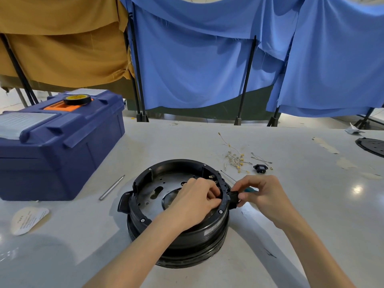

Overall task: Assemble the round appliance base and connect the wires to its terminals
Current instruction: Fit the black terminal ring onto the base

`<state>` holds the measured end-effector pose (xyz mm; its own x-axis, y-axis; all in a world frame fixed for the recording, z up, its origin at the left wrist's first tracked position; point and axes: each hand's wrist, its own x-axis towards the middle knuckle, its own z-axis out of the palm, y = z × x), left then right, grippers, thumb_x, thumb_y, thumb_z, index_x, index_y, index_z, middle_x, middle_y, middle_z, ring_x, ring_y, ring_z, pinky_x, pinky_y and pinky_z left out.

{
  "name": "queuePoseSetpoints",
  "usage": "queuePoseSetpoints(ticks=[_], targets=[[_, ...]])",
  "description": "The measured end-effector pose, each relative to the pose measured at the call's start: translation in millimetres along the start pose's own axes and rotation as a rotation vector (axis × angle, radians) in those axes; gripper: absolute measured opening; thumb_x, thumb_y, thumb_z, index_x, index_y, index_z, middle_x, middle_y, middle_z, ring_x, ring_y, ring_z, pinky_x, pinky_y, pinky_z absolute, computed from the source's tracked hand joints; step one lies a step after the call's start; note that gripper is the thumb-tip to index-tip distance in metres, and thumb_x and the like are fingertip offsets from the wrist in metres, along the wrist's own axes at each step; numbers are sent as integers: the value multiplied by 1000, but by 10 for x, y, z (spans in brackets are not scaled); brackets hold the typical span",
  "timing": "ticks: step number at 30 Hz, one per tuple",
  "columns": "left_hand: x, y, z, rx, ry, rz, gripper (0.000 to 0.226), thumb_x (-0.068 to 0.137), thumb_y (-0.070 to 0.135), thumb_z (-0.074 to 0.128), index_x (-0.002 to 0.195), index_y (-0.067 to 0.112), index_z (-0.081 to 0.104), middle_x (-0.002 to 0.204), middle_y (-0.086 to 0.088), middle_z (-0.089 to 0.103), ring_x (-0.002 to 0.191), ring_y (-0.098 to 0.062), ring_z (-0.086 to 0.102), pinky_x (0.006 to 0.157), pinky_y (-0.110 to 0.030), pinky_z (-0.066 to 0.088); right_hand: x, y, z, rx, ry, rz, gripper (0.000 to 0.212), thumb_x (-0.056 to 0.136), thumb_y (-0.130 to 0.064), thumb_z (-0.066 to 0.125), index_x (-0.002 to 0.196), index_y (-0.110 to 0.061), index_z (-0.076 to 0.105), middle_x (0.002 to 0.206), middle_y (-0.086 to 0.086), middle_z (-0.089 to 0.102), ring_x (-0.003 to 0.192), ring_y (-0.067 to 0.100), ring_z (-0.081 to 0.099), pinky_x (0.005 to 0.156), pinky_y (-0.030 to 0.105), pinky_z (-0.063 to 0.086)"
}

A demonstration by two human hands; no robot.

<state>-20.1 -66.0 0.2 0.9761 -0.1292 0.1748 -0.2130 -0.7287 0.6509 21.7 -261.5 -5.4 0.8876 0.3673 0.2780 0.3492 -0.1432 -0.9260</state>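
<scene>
On the grey table (301, 215) sat the round black plastic appliance base (197, 238); the right hand (264, 194) pinched its black side tab (233, 196), the left hand (197, 201) curled inside the rim, grip unclear

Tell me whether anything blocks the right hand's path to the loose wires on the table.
Nothing visible blocks it. Between the right hand and the loose wires is bare table plus one thin rod lying flat; the small black socket sits aside. That hand pinches a black part.

Bare hands, bare forearms
The left hand (195, 201) and right hand (264, 196) are bare, slim-fingered; the forearms (145, 246) run equally bare to the view's bottom edge.
</scene>
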Motion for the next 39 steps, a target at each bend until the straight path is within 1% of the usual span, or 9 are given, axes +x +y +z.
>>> queuePoseSetpoints(ticks=[5, 8, 12, 16, 20, 24, 27, 31, 39], targets=[[6, -5, 6, 1, -3, 2, 8, 85, 25, 70, 93, 22, 71, 78, 10, 70, 70, -4, 67, 76, -29, 55, -12, -25, 0, 1, -5, 1, 37, 74, 29, 58, 72, -5, 73, 69, 15, 69, 55, 21, 63, 61, 26, 53], [10, -6, 4, 6, -2, 4, 10, 85, 26, 69, 94, 22, 71, 82, 10, 71, 77, -4, 66, 80, -31, 55, -18, -28, -7, 32, 6, -8, 34, 74, 28, 59, 74, -3, 73, 71, 18, 69, 58, 26, 65, 64, 29, 53], [7, -10, 6, 10, -3, 9, 10, 86, 26, 69, 96, 23, 71, 83, 9, 71, 78, -3, 66, 80, -30, 56, -23, -44, -35, 30, -18, -1, 36, 75, 25, 64, 73, -9, 76, 75, 15, 72, 69, 26, 68, 68, 28, 55], [9, -14, 9, 7, 0, 11, 10, 86, 26, 69, 95, 24, 71, 82, 9, 71, 76, -2, 66, 79, -29, 56, -37, -85, -68, 54, -71, 55, 32, 76, 22, 66, 76, -8, 77, 73, 12, 73, 62, 21, 67, 57, 15, 48], [12, -11, 11, 6, 2, 16, 10, 85, 26, 70, 94, 23, 71, 82, 9, 71, 76, -1, 65, 79, -29, 56, -53, -107, -76, 42, -101, 69, 26, 73, 18, 70, 80, -6, 78, 77, 14, 74, 67, 23, 70, 60, 15, 50], [11, -16, 19, 5, -6, 16, 12, 85, 25, 69, 96, 22, 72, 82, 9, 71, 77, -3, 65, 79, -30, 56, -53, -113, -70, 38, -78, 64, 28, 72, 17, 71, 77, -9, 78, 74, 11, 74, 65, 16, 69, 54, 10, 45], [11, -23, 26, 6, -8, 10, 12, 84, 24, 70, 96, 23, 72, 82, 9, 70, 77, -2, 65, 79, -30, 56, -55, -94, -74, 47, -65, 62, 27, 71, 18, 73, 77, -8, 78, 74, 13, 73, 66, 17, 69, 56, 13, 48], [3, -21, 25, 8, -3, 8, 10, 84, 25, 70, 94, 25, 71, 81, 11, 69, 77, -1, 64, 79, -30, 55, -54, -82, -50, 36, -88, 73, 24, 70, 16, 76, 79, -6, 78, 77, 15, 73, 71, 24, 71, 69, 22, 55], [7, -15, 26, 51, 0, 25, 13, 86, 25, 68, 99, 22, 69, 88, 6, 69, 84, -8, 64, 83, -34, 55, -15, -16, 31, 36, 69, 118, 28, 60, 17, 79, 66, -10, 76, 69, 15, 72, 66, 26, 70, 67, 25, 55]])
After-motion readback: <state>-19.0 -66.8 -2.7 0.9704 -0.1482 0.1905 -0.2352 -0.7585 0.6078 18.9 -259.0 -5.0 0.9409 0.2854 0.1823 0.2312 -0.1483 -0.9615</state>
